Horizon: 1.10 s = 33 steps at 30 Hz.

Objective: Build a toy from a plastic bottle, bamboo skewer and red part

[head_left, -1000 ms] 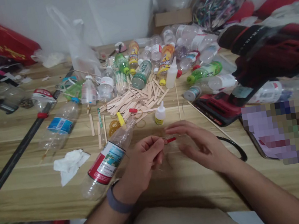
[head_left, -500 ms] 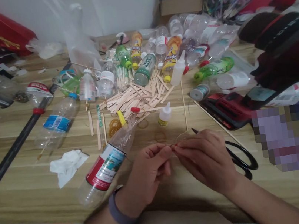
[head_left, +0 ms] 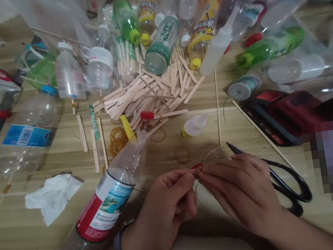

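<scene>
Left hand (head_left: 166, 208): thumb and forefinger pinch a small red piece (head_left: 196, 166), held above the near middle of the table (head_left: 159, 157). Right hand (head_left: 245, 192): fingertips pressed together, meeting the left at that piece; whether they grip it or the strand (head_left: 213, 149) is not established.

Progress: work on the red piece is judged under way and incomplete. Done: the piece is off the table, with both hands engaged on it. Outstanding: it is not set down, and the strand loops loose beyond the right fingers. The scissors (head_left: 306, 194) lie beside the right hand, unheld. The glue bottle (head_left: 193, 126) is just beyond the hands, untouched. The large bottle (head_left: 107, 209) lies left of the left hand; a yellow cap (head_left: 128, 128) and rubber bands (head_left: 117, 141) lie near its neck. Amount remaining: undetermined.

Visibility: the contact point is covered by fingertips. The strand is probably thread, though fine wire cannot be excluded at this sharpness. The right hand covers part of the scissors. A pixelated patch masks the near right; bottles (head_left: 281, 11) at far right are blurred and cut off.
</scene>
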Each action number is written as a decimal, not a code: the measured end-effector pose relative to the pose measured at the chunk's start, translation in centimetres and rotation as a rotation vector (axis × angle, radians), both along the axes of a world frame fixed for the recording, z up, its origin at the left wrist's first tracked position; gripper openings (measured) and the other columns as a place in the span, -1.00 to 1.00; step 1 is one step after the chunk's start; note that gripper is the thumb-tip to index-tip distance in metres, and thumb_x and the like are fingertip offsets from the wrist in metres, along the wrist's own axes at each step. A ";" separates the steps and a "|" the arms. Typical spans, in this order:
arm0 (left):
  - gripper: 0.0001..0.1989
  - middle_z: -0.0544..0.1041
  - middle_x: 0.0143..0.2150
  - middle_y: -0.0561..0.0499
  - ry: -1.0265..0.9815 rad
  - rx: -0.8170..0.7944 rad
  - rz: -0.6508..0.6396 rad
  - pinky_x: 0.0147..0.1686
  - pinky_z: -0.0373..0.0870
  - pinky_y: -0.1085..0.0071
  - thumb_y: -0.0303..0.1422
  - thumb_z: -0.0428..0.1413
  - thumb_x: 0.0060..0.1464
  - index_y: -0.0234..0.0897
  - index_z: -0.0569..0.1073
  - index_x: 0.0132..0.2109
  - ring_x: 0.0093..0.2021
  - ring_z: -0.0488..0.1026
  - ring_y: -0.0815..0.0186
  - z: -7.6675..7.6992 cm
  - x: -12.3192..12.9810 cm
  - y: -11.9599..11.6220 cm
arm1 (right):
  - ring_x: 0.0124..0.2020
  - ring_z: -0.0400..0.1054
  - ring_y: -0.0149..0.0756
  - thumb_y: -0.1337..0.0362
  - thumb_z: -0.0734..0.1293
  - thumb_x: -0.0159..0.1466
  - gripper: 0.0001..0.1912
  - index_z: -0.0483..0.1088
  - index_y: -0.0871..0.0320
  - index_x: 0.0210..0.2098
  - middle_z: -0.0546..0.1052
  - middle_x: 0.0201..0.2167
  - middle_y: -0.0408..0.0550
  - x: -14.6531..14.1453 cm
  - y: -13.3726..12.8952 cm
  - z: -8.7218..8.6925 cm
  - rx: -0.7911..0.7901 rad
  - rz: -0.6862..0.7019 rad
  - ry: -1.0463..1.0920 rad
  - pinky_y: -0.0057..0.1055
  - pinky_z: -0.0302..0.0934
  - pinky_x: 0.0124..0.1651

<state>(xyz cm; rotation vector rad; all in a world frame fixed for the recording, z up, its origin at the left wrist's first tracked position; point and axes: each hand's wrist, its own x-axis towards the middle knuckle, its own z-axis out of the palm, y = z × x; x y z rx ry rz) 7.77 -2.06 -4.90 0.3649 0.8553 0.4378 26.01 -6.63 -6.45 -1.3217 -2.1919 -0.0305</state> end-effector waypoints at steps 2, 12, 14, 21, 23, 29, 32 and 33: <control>-0.64 0.26 -0.68 0.21 0.006 -0.027 -0.005 -0.59 -0.17 0.47 -0.11 0.30 0.03 -0.27 0.40 -0.44 -0.62 0.00 0.51 0.0 -0.1 0.2 | -0.25 0.52 -0.13 0.43 0.26 0.39 -0.75 0.45 0.05 -0.01 0.68 -0.25 -0.11 -0.2 0.0 0.0 -0.014 -0.020 -0.004 -0.08 0.18 -0.03; -0.67 0.37 -0.67 0.19 0.095 0.197 -0.120 -0.63 -0.19 0.45 -0.08 0.22 0.08 -0.28 0.50 -0.25 -0.67 -0.01 0.50 0.6 -0.4 -0.5 | -0.29 0.43 -0.18 0.45 0.33 0.32 -0.87 0.40 0.12 -0.18 0.57 -0.29 -0.04 -0.9 0.9 0.5 -0.014 0.002 0.253 -0.13 0.22 -0.14; -0.68 0.38 -0.66 0.18 0.116 0.251 -0.123 -0.62 -0.17 0.44 -0.09 0.19 0.11 -0.29 0.53 -0.20 -0.66 0.01 0.48 0.5 -0.5 -0.8 | -0.25 0.41 -0.19 0.48 0.34 0.30 -0.85 0.40 0.13 -0.18 0.53 -0.26 -0.02 -0.8 0.7 0.6 -0.041 0.029 0.308 -0.17 0.24 -0.16; -0.71 0.39 -0.62 0.16 0.191 0.471 -0.179 -0.56 -0.02 0.45 -0.15 0.09 0.22 -0.29 0.56 -0.24 -0.62 0.15 0.45 0.0 -0.7 -1.4 | -0.13 0.38 -0.29 0.49 0.34 0.29 -0.81 0.44 0.11 -0.17 0.44 -0.16 -0.04 -1.3 -0.7 0.9 -0.138 0.046 0.447 -0.37 0.32 -0.09; -0.72 0.40 -0.61 0.16 0.224 0.544 -0.219 -0.49 0.11 0.45 -0.19 0.06 0.24 -0.28 0.55 -0.24 -0.57 0.25 0.42 0.4 -0.8 -1.4 | -0.16 0.40 -0.33 0.49 0.34 0.28 -0.81 0.45 0.09 -0.20 0.45 -0.19 -0.08 -1.5 -1.0 1.0 -0.187 0.030 0.516 -0.43 0.34 -0.11; -0.77 0.40 -0.60 0.17 0.365 0.676 -0.351 -0.43 0.19 0.45 -0.27 0.02 0.26 -0.27 0.49 -0.29 -0.54 0.31 0.41 1.5 -0.9 -1.2 | -0.24 0.43 -0.39 0.43 0.35 0.29 -0.85 0.44 0.02 -0.33 0.49 -0.29 -0.18 -1.8 -1.0 1.2 -0.495 -0.013 0.866 -0.53 0.32 -0.16; -0.79 0.39 -0.59 0.19 0.371 0.703 -0.351 -0.44 0.19 0.46 -0.30 0.03 0.26 -0.26 0.50 -0.28 -0.53 0.32 0.42 1.5 -1.0 -1.3 | -0.27 0.42 -0.41 0.37 0.38 0.30 -0.87 0.47 0.00 -0.35 0.50 -0.31 -0.21 -1.9 -1.0 1.0 -0.637 -0.028 1.049 -0.55 0.30 -0.18; -0.80 0.39 -0.59 0.19 0.371 0.702 -0.352 -0.45 0.19 0.47 -0.30 0.04 0.27 -0.26 0.50 -0.28 -0.54 0.32 0.42 1.5 -1.0 -1.3 | -0.27 0.41 -0.42 0.33 0.40 0.30 -0.88 0.48 -0.01 -0.36 0.50 -0.32 -0.21 -1.9 -1.0 0.9 -0.679 -0.036 1.110 -0.56 0.30 -0.18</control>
